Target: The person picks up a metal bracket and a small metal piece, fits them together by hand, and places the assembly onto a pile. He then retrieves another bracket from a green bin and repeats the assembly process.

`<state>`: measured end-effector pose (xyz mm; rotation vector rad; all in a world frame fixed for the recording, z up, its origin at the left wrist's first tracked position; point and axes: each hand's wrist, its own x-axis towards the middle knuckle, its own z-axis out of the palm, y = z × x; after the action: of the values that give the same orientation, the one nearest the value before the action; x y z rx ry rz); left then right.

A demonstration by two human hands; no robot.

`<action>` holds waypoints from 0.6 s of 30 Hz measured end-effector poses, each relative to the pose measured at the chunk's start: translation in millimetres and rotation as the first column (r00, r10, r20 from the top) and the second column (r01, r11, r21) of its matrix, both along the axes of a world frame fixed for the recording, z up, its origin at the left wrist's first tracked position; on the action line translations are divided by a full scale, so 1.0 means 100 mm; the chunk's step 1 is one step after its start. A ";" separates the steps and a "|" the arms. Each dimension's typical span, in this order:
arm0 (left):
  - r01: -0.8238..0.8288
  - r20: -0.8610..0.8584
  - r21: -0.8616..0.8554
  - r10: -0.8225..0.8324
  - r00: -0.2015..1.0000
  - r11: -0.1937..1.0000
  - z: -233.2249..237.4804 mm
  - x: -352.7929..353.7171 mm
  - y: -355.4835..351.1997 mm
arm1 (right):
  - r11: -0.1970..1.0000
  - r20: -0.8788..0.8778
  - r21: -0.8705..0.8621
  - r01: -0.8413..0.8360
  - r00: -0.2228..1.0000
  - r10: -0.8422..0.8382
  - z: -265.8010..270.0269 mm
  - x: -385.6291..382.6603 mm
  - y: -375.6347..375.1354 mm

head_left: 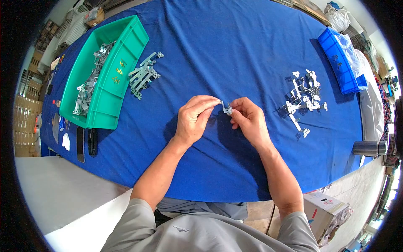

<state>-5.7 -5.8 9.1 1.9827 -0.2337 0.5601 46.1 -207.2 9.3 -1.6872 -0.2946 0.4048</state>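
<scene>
Hands meet at frame centre above blue table (235, 54): left hand (194, 119) and right hand (248, 122) both pinch small metal bracket (227, 109) between fingertips, lifted off cloth. Open blue cloth all round hands, widest toward upper centre. Green bin (126, 71) with metal parts upper left, loose bracket stack (144, 75) just beside its right rim. Scattered pile of small parts (304, 97) right, blue tray (341, 67) at far right table edge. Near edge curves just below forearms.

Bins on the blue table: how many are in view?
2. A green bin on the left of the table, holding metal parts; a blue bin at the far right edge, with clear plastic over it. More may be hidden beyond the view.
</scene>
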 end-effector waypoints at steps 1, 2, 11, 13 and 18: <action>0.007 0.000 0.000 -0.007 1.000 1.000 0.01 -0.01 -0.01 | 0.998 -0.017 0.056 0.002 1.000 -0.001 -0.02 0.01 0.00; 0.013 -0.001 0.000 -0.013 1.000 1.000 0.01 -0.01 -0.02 | 0.994 -0.033 0.111 0.006 0.999 -0.002 -0.04 0.01 0.00; 0.086 0.030 0.051 -0.088 0.996 0.995 0.02 -0.01 -0.05 | 0.997 -0.092 0.082 -0.002 0.996 0.009 0.02 0.04 -0.04; 0.052 0.042 0.090 -0.056 0.998 0.995 0.01 0.00 -0.04 | 0.984 -0.051 0.164 0.071 0.997 -0.063 -0.01 0.02 -0.01; -0.150 -0.256 -0.140 0.111 0.960 0.979 -0.02 -0.01 -0.02 | 0.976 -0.070 0.181 0.119 0.992 -0.108 0.05 -0.01 0.03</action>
<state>-6.5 -8.2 6.7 1.8996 0.0950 0.3962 45.3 -204.7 14.5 -1.4994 -0.1846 0.3312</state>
